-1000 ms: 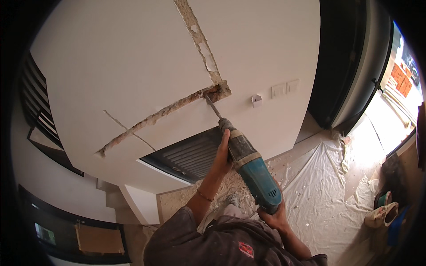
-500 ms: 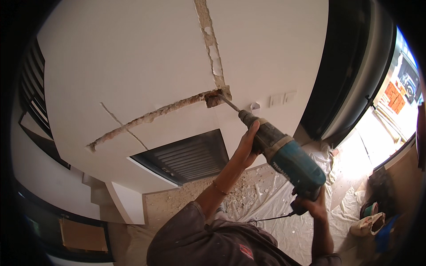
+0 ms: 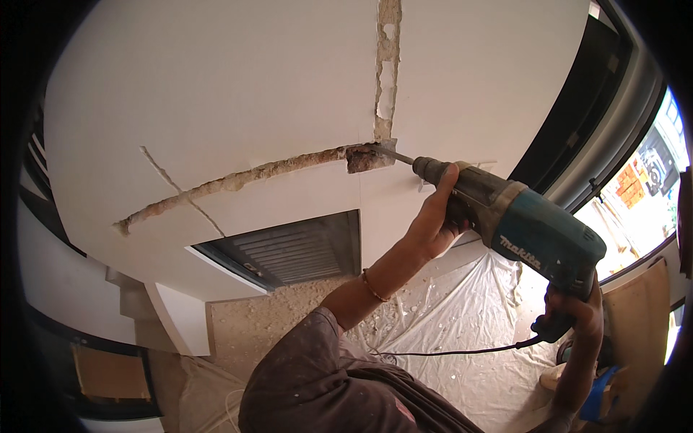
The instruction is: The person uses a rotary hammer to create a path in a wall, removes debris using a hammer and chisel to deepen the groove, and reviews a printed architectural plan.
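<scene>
Your left hand [image 3: 435, 220] wraps the front barrel of the hammer drill [image 3: 527, 231], fingers curled tight around it just behind the chuck; your right hand [image 3: 574, 314] is clamped on the rear handle below the teal body, with the black cord [image 3: 455, 352] trailing from it. Since half a second ago the drill has swung flatter — the body now sits lower and further right, and the wall fills more of the view. The bit [image 3: 395, 154] reaches left from your front grip into the broken pocket [image 3: 364, 156] where the two chased grooves [image 3: 245, 177] meet in the white wall [image 3: 238, 86]. Below hang a vent grille [image 3: 296, 249] and a plastic floor sheet [image 3: 469, 325].
</scene>
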The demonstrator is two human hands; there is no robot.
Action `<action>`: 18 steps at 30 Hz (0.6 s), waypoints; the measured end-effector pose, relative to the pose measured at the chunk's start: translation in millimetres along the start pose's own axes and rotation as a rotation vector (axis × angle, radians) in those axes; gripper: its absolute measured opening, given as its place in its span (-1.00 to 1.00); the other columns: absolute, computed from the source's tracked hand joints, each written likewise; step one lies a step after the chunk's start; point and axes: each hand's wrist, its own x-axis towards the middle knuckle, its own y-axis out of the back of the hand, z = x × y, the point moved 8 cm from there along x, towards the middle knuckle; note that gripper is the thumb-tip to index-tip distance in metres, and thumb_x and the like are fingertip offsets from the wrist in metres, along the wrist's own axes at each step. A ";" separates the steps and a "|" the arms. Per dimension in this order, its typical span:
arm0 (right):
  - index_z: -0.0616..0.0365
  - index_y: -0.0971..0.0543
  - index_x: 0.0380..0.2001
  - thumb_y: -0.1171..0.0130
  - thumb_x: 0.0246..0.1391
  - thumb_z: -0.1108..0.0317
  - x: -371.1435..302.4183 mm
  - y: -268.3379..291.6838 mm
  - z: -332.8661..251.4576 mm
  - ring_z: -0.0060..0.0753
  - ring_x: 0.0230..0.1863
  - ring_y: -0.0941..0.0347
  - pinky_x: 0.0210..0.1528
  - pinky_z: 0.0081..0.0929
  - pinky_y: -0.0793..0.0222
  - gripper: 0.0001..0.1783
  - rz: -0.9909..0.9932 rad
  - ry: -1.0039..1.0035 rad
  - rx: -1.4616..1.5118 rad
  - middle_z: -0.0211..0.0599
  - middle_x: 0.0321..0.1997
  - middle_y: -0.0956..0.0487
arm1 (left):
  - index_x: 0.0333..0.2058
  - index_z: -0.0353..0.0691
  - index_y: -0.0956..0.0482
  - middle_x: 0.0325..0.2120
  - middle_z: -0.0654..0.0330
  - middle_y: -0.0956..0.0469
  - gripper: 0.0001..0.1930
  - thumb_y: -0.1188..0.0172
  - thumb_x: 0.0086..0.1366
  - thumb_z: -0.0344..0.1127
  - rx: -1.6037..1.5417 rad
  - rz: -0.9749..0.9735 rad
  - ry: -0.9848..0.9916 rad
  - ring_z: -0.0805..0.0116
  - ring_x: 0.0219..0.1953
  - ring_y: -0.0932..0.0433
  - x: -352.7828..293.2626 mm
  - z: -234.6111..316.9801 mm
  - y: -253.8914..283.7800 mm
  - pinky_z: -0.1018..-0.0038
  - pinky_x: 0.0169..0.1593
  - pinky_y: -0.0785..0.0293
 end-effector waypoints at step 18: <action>0.30 -0.01 0.32 -0.11 -0.32 0.57 -82.3 -31.2 184.9 -0.29 0.18 -0.32 0.23 -0.38 -0.19 0.00 -0.164 -0.013 0.075 -0.07 0.17 -0.35 | -0.04 -0.11 -0.37 -0.17 0.20 -0.48 -0.42 0.07 0.28 0.30 0.091 0.253 -0.102 0.29 -0.05 -0.49 -62.4 -70.5 51.7 0.28 0.14 -0.40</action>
